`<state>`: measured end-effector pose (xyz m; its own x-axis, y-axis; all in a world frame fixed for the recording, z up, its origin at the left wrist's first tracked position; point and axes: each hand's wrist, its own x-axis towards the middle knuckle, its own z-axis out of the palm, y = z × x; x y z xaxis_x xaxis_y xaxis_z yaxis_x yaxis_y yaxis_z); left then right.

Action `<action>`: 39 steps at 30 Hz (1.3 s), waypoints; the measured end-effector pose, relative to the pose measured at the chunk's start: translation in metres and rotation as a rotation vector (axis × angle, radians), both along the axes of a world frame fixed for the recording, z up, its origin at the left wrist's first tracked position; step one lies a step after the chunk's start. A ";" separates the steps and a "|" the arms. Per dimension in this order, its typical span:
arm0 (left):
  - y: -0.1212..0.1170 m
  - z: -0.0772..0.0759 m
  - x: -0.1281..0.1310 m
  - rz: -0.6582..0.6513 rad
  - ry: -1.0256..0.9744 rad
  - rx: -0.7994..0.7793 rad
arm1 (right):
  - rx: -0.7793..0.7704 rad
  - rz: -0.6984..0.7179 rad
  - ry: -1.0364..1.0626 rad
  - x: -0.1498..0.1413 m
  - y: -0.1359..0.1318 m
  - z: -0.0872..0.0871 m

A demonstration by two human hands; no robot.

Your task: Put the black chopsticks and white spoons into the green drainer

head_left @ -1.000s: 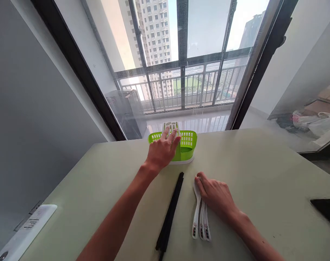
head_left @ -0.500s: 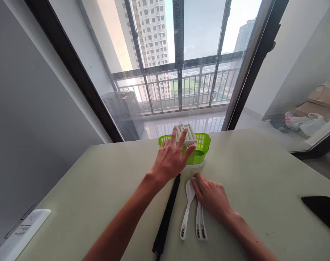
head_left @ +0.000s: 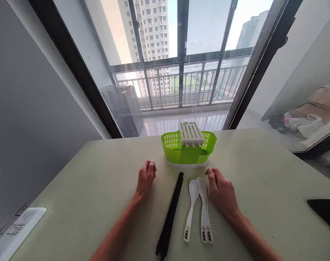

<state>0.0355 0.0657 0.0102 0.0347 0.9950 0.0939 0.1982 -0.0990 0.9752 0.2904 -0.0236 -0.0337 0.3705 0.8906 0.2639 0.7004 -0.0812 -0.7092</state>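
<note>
My left hand is curled into a loose fist over the table, left of the black chopsticks, with nothing visible in it. My right hand rests with bent fingers just right of the spoons, and nothing shows in its grip. One white spoon lies apart; beside it two white spoons overlap, with printed marks on their handles. Behind them stands a bright green basket on a white base. A white slotted rack with small hooks sits across its middle. Neither hand touches the basket.
The pale green table ends in front of a glass sliding door. A white labelled object lies at the left edge, a dark flat object at the right edge. Cardboard boxes and bags are on the floor at right.
My left hand has left the white rack and come back to the left, its spread fingers now curled. My right hand has shifted off the spoons to their right.
</note>
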 end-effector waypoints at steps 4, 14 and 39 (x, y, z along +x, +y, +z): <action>-0.002 -0.015 -0.016 -0.036 0.083 -0.026 | 0.077 -0.025 0.212 0.004 0.002 -0.005; -0.013 -0.020 -0.015 -0.118 0.296 0.007 | 0.120 -0.083 0.313 0.007 0.000 -0.011; -0.015 -0.016 -0.013 -0.147 0.360 0.017 | 0.084 0.111 -0.036 0.010 0.015 0.002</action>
